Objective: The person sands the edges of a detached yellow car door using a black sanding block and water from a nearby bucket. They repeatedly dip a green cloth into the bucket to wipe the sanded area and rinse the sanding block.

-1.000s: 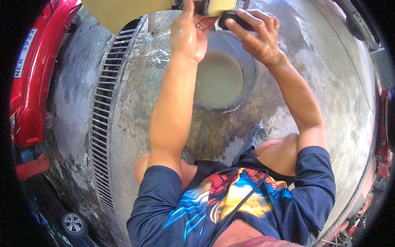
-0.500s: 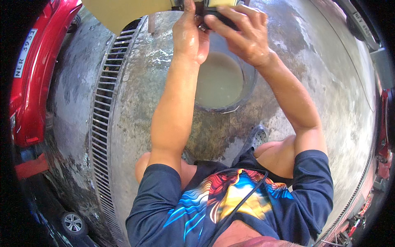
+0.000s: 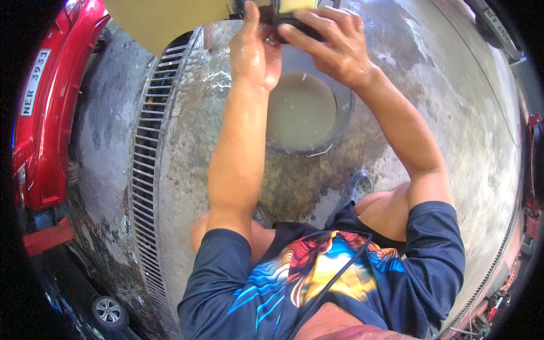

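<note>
Both hands are raised at the top edge of the head view, over a tub of water. My right hand (image 3: 343, 54) curls its fingers over a black block-shaped piece (image 3: 309, 29) with a pale yellow part (image 3: 297, 5) above it. To its left, my left hand (image 3: 249, 62) has its thumb pointing up, and its fingers bend in behind a dark part beside the same piece. What the left fingers grip is mostly hidden. Both hands look wet. A large pale yellow panel (image 3: 170, 20) reaches in from the upper left, close to my left thumb.
Cloudy water fills the round dark tub (image 3: 300, 113) on the wet concrete floor (image 3: 283, 187). A metal drain grate (image 3: 144, 153) runs along the left. Beyond it stand a red car (image 3: 51, 113) and a dark car's wheel (image 3: 109, 311). Another vehicle (image 3: 504, 34) shows at upper right.
My left hand has shifted slightly left and down, while my right hand stays nearly in place on the block. The whole view has tilted a little.
</note>
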A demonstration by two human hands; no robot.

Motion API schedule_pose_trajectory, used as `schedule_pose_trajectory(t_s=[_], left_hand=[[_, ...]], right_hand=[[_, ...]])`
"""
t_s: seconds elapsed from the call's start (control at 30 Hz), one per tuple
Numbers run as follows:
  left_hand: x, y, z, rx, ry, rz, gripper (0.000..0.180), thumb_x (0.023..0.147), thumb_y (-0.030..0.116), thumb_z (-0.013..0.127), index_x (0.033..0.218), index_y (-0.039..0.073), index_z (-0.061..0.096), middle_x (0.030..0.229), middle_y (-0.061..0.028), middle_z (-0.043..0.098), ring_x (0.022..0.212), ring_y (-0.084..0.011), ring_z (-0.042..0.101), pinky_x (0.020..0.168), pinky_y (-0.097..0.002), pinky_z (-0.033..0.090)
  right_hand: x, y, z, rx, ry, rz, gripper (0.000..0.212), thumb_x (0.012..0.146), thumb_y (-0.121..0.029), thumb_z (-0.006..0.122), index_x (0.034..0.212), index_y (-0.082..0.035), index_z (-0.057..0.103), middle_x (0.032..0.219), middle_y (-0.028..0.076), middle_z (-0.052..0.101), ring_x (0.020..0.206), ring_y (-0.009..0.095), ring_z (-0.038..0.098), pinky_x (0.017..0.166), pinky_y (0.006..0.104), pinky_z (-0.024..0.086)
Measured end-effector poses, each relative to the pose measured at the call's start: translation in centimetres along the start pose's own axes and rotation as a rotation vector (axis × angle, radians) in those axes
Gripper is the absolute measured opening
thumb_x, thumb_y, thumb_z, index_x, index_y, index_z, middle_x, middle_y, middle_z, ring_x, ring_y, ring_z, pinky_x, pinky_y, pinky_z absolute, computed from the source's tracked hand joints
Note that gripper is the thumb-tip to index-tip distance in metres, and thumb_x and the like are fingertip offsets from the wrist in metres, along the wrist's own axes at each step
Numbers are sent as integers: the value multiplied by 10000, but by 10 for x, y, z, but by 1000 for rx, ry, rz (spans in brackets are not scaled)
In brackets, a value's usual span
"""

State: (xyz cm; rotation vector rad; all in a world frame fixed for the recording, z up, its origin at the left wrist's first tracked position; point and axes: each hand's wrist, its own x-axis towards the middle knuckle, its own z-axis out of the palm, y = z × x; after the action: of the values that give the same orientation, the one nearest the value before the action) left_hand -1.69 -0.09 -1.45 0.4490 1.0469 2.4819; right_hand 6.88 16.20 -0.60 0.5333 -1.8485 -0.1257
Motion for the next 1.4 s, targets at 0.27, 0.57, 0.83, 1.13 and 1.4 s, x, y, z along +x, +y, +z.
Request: schedule_pose_trajectory(t_s=[0.27, 0.57, 0.83, 1.13, 1.4], left_hand=[[-3, 0, 8, -146, -56, -45, 461, 1100, 481, 514, 1224, 56, 643, 1123, -33, 707, 1084, -161, 677, 959, -316, 558], [0, -12, 0, -9, -31, 73, 755, 980, 669, 621, 1388, 38, 545, 1318, -115, 645, 1207, -260, 644, 1099, -463, 480], [-11, -35, -26, 1160, 343, 1042, 1042, 717, 644, 911, 1355, 36, 356, 1358, -184, 423, 1329, -300, 444, 1114, -570, 383], [26, 25, -5, 1772, -46, 1445, 1419, 558, 720, 952, 1561, 23, 229, 1601, -331, 161, 1561, -498, 25, 1193, -710, 131], [24, 28, 4, 1904, -17, 1448, 1466, 521, 780, 927, 1601, 96, 208, 1637, -376, 63, 1559, -537, -24, 1177, -725, 105]], right_hand=[[5, -6, -8, 3, -45, -44, 539, 827, -244, 691, 1358, -333, 679, 1288, -51, 645, 1147, 166, 620, 891, 374, 430], [-77, 76, -52, -151, -44, 211, 572, 776, -61, 763, 1331, -171, 677, 1239, 55, 660, 1088, 284, 614, 894, 431, 452], [-94, 75, -37, -39, -60, 375, 472, 830, -84, 734, 1294, -160, 691, 1153, 63, 664, 1043, 306, 622, 907, 439, 477], [-93, 78, -33, 35, -44, 364, 371, 857, -105, 712, 1222, -175, 708, 1114, 39, 664, 1021, 282, 623, 891, 429, 488], [-90, 75, -32, 53, -61, 342, 312, 864, -93, 701, 1168, -160, 704, 1055, 23, 647, 1007, 264, 605, 875, 425, 471]])
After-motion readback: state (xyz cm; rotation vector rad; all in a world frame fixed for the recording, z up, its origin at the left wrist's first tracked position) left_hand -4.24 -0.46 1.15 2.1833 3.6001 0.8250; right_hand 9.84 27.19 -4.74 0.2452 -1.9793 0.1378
